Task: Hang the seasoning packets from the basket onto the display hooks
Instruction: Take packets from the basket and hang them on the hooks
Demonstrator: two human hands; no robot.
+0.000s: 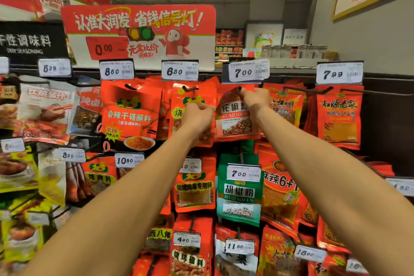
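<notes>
Display hooks (pixel 307 91) carry hanging red and green seasoning packets (pixel 131 114).

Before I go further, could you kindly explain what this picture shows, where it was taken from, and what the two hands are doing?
There is no machine here: a person wears a camera on the head, so you look forward along both bare arms at a shop rack of seasoning packets on hooks, with price tags above.

The right hand pinches the top of a red packet just under the 7.00 tag, at the tip of its hook, as if threading it on. The left hand is curled at the packet's left edge, seemingly steadying it, though the grip is partly hidden.

The basket is not in view.
</notes>
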